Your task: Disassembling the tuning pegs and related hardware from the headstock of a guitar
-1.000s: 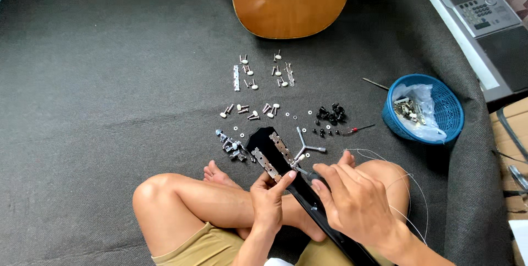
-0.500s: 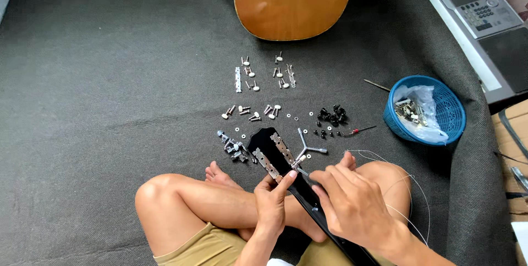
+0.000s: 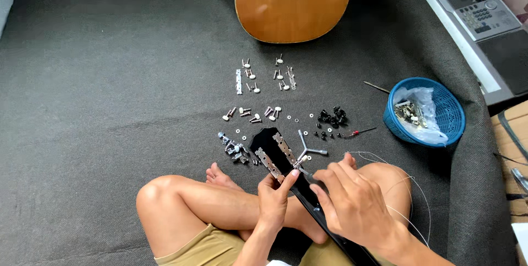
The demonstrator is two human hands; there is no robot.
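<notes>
A black guitar neck lies across my crossed legs, its headstock (image 3: 273, 150) pointing away with metal tuner plates on both edges. My left hand (image 3: 276, 195) grips the neck just below the headstock, thumb against the right tuner plate. My right hand (image 3: 353, 205) rests on the neck (image 3: 316, 205) beside it, fingers pinching a small metal part near the headstock's right side. A Y-shaped metal wrench (image 3: 306, 146) lies just past the fingers. Thin guitar strings (image 3: 410, 189) loop over my right knee.
Rows of silver tuning pegs (image 3: 264, 73) and more pegs (image 3: 250, 115), a cluster of tuner parts (image 3: 234, 148), black knobs (image 3: 330, 117), and a red-handled screwdriver (image 3: 360, 132) lie on the grey carpet. A blue basket (image 3: 440, 106) holds parts. An acoustic guitar body (image 3: 292, 2) stands beyond; a keyboard (image 3: 473, 7) at right.
My right hand's fingers have shifted slightly toward the headstock's right edge. The left hand keeps its grip; the rest is unchanged.
</notes>
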